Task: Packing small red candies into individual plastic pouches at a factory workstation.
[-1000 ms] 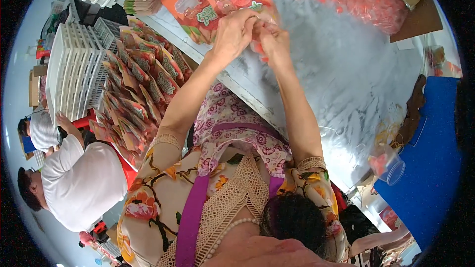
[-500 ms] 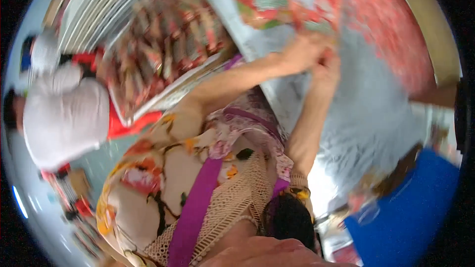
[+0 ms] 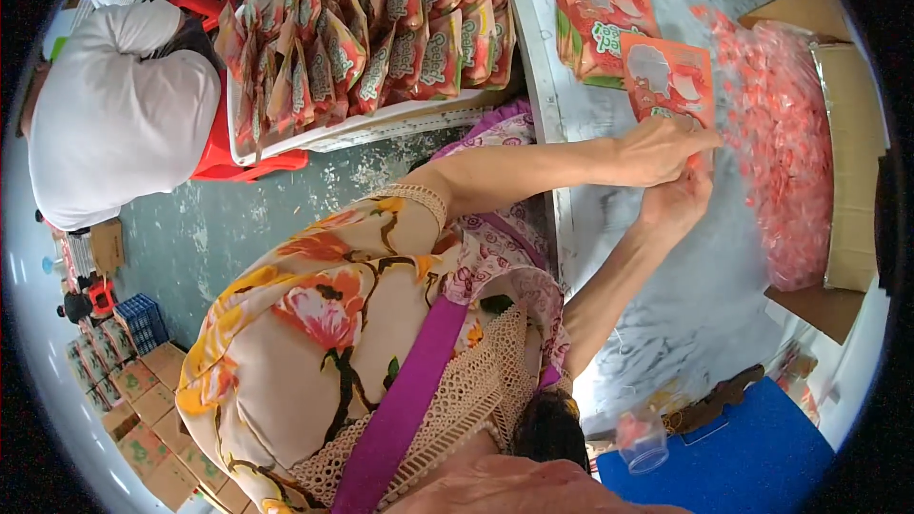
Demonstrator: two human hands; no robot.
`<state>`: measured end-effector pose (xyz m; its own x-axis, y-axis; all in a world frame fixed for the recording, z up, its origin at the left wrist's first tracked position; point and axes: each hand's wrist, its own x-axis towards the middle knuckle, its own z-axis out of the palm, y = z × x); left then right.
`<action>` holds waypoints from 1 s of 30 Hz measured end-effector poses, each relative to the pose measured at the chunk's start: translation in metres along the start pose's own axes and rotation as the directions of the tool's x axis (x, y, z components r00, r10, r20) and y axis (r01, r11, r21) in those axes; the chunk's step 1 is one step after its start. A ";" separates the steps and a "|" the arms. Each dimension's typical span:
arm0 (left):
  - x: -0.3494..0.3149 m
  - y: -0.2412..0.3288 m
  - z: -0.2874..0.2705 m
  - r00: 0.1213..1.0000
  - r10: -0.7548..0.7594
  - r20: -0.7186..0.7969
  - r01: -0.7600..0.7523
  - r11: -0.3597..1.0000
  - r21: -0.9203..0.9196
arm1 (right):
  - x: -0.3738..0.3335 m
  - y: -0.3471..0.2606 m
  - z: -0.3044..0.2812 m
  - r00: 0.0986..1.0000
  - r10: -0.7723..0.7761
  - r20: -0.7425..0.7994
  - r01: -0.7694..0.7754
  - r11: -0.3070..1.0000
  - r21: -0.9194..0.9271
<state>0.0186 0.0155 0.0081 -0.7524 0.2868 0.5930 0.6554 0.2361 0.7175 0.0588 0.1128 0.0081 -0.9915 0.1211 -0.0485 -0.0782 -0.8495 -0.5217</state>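
Note:
My left hand [image 3: 657, 149] is closed at the lower end of a flat red-orange pouch [image 3: 668, 76] with a pale window shape on its front. Just below it, my right hand [image 3: 678, 198] is closed on the same end, fingers curled up against the left ones. Both hands meet over the grey-white marbled table; the pinched part of the pouch is hidden by the fingers. Beyond the hands lies a stack of like pouches [image 3: 605, 9]. To their right spreads a heap of small red pieces in clear wrappers [image 3: 776, 143].
A cardboard box [image 3: 850, 171] lies open behind the heap. On the left, a white crate [image 3: 324, 141] holds rows of filled pouches. A person in a white shirt [image 3: 119, 114] is beside a red stool [image 3: 249, 169]. Near me are a clear plastic cup [image 3: 647, 452] and a blue board [image 3: 743, 457].
My view has shifted and sharpened, so the crate and pouches sit higher in the picture. Both hands stay together at the pouch's lower end.

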 end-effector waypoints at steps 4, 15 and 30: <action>0.007 -0.005 0.005 0.992 0.130 0.003 -0.130 0.990 -0.047 | 0.015 0.009 -0.016 0.976 -0.139 -0.167 0.075 0.937 -0.341; 0.040 -0.019 -0.002 0.997 -0.071 0.007 0.071 0.987 -0.147 | 0.057 -0.020 0.001 0.963 -0.086 -0.254 0.097 0.995 0.031; 0.050 -0.001 0.032 0.994 -0.108 0.021 0.109 0.985 -0.133 | 0.062 -0.038 -0.011 0.963 -0.075 -0.259 0.010 0.969 -0.245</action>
<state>-0.0176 0.0591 0.0250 -0.8170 0.2789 0.5047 0.5546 0.1403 0.8202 0.0015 0.1581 0.0153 -0.9218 0.3136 -0.2280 -0.0601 -0.6965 -0.7150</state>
